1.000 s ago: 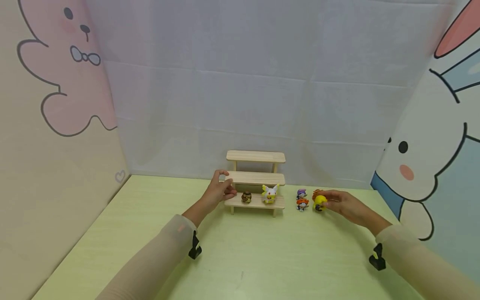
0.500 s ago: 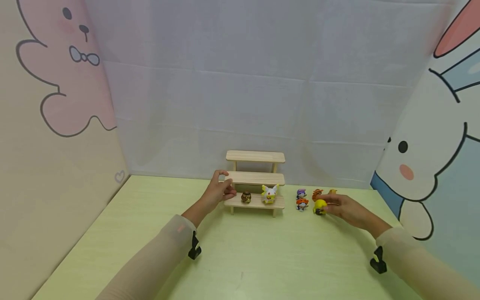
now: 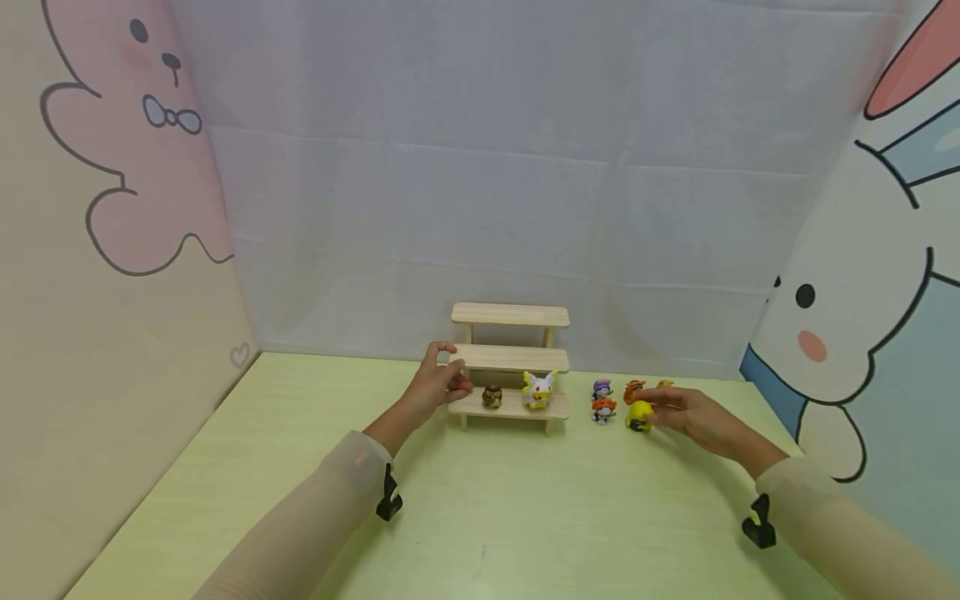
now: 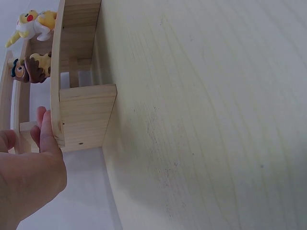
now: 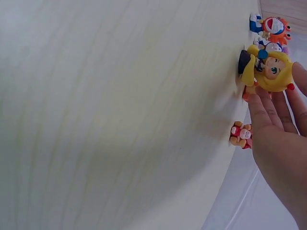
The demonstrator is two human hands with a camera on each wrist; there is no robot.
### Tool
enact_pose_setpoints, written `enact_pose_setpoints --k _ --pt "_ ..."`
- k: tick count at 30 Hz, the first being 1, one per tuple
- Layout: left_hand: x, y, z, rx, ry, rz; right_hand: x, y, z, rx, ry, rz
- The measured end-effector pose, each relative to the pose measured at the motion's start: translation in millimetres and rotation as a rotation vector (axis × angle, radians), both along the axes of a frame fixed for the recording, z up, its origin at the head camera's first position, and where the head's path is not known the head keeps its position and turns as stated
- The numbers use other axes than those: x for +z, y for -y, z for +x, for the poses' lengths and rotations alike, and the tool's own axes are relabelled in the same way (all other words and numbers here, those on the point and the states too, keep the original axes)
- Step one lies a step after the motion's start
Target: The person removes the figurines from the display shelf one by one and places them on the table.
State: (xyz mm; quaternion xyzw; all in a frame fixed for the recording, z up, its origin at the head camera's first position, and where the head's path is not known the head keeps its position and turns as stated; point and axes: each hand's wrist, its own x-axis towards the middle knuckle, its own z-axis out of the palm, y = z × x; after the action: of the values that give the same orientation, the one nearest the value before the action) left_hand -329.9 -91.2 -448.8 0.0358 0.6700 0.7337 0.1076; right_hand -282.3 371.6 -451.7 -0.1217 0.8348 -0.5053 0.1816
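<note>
My left hand [image 3: 431, 385] is at the left end of a three-tier wooden display stand [image 3: 510, 357]. In the left wrist view its fingers [image 4: 47, 139] lie relaxed against the end of the lowest tier. On that tier stand a brown owl figurine [image 3: 492, 396] and a white-and-yellow eared figurine [image 3: 539, 389]. To the right, my right hand [image 3: 693, 418] holds a yellow-haired figurine [image 5: 273, 72] between thumb and fingers, upright at table level. Its hair hides part of the fingers. The hand partly covers an orange-brown figurine [image 3: 633, 390] behind it.
Between stand and right hand are a purple-capped figurine [image 3: 602, 388] and an orange-and-white figurine [image 3: 603, 410]. A red-and-tan figurine [image 5: 241, 134] sits beyond the right hand. The pale table [image 3: 480, 517] meets a white cloth backdrop [image 3: 420, 208] and printed side panels.
My right hand has lowered the yellow-haired figurine slightly toward me, exposing the orange-brown figurine and one farther right. Over the last half second both hands stay nearly still.
</note>
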Motion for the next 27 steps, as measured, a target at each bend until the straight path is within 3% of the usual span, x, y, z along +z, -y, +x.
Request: enact_pose_setpoints --k 7,13,20,27 --pt "0.6 0.2 1.0 -0.003 0.005 0.011 5.4 -4 -3.5 -0.019 -0.013 -0.008" --pt "3.0 -0.5 2.9 -0.005 0.004 0.005 21.0 -1 -6.0 -0.007 -0.056 0.044" --pt "2.0 -0.2 1.0 -0.009 -0.002 0.009 43.9 13 -10.6 0.025 -0.087 0.037" --pt "-2.2 1.0 -2.2 -0.025 -0.010 0.006 54.1 33 -16.0 0.044 -0.110 0.050"
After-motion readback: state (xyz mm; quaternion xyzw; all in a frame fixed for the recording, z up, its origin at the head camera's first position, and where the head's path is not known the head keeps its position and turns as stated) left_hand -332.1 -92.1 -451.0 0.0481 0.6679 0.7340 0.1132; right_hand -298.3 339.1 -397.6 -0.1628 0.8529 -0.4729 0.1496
